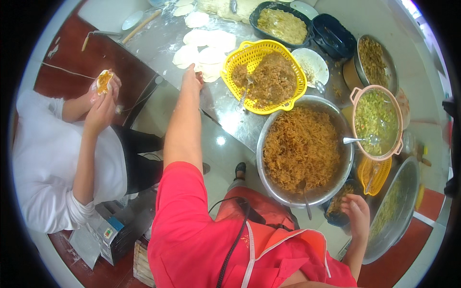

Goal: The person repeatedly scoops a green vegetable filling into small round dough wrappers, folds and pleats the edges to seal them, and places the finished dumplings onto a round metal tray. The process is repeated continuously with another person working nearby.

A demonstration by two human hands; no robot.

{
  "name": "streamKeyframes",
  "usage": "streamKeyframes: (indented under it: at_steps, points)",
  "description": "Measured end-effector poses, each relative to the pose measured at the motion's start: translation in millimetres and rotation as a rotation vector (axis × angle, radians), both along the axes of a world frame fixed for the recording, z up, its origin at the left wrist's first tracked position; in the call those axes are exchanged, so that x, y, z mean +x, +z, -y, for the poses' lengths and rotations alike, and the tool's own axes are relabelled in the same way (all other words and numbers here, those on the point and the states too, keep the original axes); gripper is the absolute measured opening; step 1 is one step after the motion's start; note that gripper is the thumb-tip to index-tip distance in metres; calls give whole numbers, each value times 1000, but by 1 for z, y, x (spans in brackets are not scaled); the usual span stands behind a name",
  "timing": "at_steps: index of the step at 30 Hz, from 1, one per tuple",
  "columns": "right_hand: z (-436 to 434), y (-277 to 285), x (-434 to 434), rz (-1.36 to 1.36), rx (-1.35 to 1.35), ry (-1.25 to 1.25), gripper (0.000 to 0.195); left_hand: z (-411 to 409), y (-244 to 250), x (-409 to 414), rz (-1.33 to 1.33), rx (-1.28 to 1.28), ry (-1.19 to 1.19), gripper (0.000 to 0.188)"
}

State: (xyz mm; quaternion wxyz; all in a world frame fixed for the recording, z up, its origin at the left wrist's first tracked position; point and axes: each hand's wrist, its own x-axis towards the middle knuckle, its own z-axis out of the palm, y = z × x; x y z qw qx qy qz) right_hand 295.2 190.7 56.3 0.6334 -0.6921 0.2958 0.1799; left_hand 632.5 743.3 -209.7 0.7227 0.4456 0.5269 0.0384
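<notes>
My left hand [193, 77] reaches out over the steel table, its fingertips at the edge of flat white dough rounds [201, 54] that lie partly overlapping. Whether the fingers pinch a round cannot be told. Just right of it stands a yellow plastic basket [230, 66] holding brown minced filling [275, 79] and a metal spoon [244, 94]. My right hand [356, 212] is loosely curled with nothing visible in it. It hovers beside a dark tub [335, 217] of brownish filling, below a large steel bowl [264, 172] of shredded orange-brown filling [300, 151] with a spoon in it.
At left a person in a white top [68, 154] holds a filled dough round [103, 82]. A pink colander [354, 95] of chopped green filling, a tilted steel basin [414, 201], dark tubs [333, 34] and a white bowl [320, 59] crowd the right. A rolling pin [142, 27] lies at the far edge.
</notes>
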Motion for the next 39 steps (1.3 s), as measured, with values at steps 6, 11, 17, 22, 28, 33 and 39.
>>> streamKeyframes:
  at_steps: [6,11,17,22,28,33,39]
  points:
    - [-12,-6,-5,-48,-31,-40,24,14,-26,37,258,139,-47,46]
    - [-12,-9,1,-36,23,-3,24,-24,-84,73,486,-303,180,46]
    - [-8,-11,-22,-72,-20,-66,23,8,-52,88,176,-109,-40,48]
    - [-7,-7,-32,-73,-41,-55,25,42,-12,62,291,46,56,53]
    - [12,-11,-47,18,28,53,26,18,40,11,747,-230,-69,39]
    - [29,-24,-59,129,156,247,28,60,194,-94,849,-261,-199,40]
    - [42,-62,-77,318,583,266,51,232,237,-268,850,-866,-640,52]
